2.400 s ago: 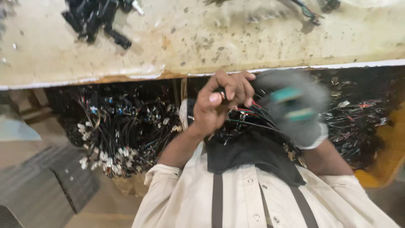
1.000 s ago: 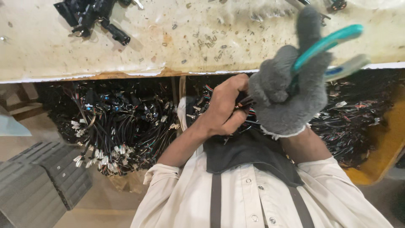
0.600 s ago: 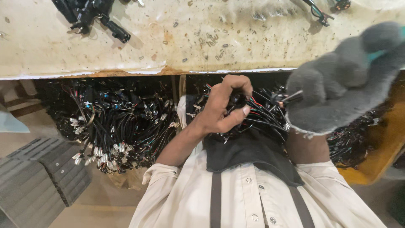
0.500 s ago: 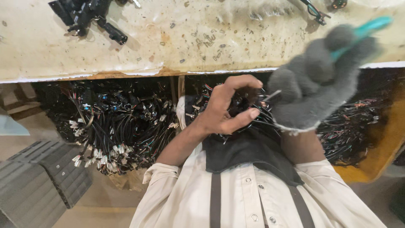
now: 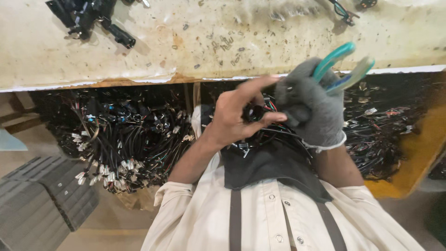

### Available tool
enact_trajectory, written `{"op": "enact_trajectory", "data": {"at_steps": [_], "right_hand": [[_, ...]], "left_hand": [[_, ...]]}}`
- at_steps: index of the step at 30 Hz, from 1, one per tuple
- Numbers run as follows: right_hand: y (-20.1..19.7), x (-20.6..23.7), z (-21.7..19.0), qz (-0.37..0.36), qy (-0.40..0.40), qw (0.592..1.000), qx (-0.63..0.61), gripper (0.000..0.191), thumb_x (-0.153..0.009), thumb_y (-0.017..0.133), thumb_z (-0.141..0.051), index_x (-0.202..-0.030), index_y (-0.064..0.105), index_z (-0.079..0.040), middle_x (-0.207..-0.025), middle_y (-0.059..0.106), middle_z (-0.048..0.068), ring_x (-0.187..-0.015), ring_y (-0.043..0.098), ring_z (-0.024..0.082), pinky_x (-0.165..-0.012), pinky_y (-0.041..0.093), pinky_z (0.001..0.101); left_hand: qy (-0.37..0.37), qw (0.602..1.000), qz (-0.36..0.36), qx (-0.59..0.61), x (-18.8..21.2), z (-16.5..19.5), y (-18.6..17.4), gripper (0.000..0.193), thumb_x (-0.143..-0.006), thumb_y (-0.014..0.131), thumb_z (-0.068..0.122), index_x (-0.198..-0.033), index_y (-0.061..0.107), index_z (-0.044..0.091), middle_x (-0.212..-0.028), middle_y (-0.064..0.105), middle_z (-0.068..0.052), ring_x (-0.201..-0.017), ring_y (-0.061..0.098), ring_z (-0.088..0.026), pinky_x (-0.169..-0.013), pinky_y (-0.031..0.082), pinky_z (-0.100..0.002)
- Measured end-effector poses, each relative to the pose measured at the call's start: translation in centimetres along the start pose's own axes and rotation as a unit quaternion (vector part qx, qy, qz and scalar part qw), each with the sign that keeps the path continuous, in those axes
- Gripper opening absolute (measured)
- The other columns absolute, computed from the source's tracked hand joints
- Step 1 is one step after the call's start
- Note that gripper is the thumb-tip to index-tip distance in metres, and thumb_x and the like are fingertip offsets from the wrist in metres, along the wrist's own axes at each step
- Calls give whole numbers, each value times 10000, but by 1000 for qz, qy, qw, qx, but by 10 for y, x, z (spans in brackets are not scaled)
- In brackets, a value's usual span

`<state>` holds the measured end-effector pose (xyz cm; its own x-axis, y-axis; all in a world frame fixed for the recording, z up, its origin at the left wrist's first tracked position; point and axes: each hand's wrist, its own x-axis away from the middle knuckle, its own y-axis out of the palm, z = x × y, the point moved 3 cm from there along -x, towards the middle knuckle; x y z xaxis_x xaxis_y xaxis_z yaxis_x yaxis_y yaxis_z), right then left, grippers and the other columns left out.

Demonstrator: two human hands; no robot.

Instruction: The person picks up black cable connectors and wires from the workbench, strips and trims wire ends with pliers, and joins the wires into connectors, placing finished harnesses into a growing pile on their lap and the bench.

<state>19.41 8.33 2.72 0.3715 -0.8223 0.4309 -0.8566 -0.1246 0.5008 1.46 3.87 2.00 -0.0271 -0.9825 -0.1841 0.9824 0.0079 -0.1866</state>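
Note:
My bare left hand [image 5: 237,114] pinches a black wire bundle with a small connector [image 5: 254,114] just under the workbench edge. My right hand [image 5: 309,107] wears a grey knit glove and grips pliers with teal handles [image 5: 341,69], handles sticking up and to the right. The plier tip is hidden behind my glove, close against the wires my left hand holds. Both hands sit above my lap, which is covered by a dark apron [image 5: 269,169].
A stained white workbench [image 5: 223,37] spans the top, with black connectors [image 5: 88,21] at its far left. Heaps of black wire harnesses [image 5: 121,139] lie below the bench at left and at right [image 5: 385,125]. A yellow bin edge [image 5: 413,162] is at right.
My gloved right hand swung up and right, then came back down beside my left hand. My left hand stayed on the wires and opened its fingers slightly.

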Motion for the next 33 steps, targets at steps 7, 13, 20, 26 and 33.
{"op": "enact_trajectory", "data": {"at_steps": [7, 13, 20, 26, 33], "right_hand": [[-4, 0, 23, -46, 60, 978, -196, 321, -1054, 661, -445, -1181, 588, -160, -932, 613, 75, -489, 370, 49, -444, 346, 224], [-5, 3, 41, -29, 71, 962, -264, 431, -1022, 658, -549, -1145, 580, -143, -767, 504, 2, -492, 374, 39, -484, 343, 217], [1, 4, 26, -45, -80, 994, 58, 406, -1054, 740, -431, -1100, 512, -98, -961, 587, 18, -693, 532, 120, -626, 429, 305], [26, 12, -12, -70, -340, 844, 409, 204, -846, 837, -159, -990, 709, -91, -975, 708, 88, -850, 684, 275, -791, 535, 356], [43, 2, -40, -153, -260, 813, 498, 224, -854, 836, -33, -1034, 714, -87, -938, 709, 87, -829, 715, 228, -747, 553, 309]], "left_hand": [[-9, 994, 11, 108, 12, -1, -3, 385, -991, 756, 92, -1266, 485, 102, -1036, 631, -101, -884, 634, -188, -826, 539, -278], [18, 1000, -10, -15, 4, 3, -11, 499, -915, 812, 174, -1318, 539, 67, -1042, 667, -109, -868, 634, -248, -768, 522, -331], [44, 999, -18, -23, 8, 7, -15, 538, -973, 800, 172, -1432, 524, 126, -1049, 634, -77, -857, 603, -214, -758, 516, -326], [83, 991, -63, -90, 8, 5, -16, 780, -951, 824, 191, -1599, 398, 116, -928, 522, -87, -820, 527, -245, -780, 485, -365], [100, 991, -72, -57, 15, 3, -12, 799, -940, 787, 277, -1571, 366, 26, -1154, 642, -136, -891, 595, -285, -804, 510, -385]]}}
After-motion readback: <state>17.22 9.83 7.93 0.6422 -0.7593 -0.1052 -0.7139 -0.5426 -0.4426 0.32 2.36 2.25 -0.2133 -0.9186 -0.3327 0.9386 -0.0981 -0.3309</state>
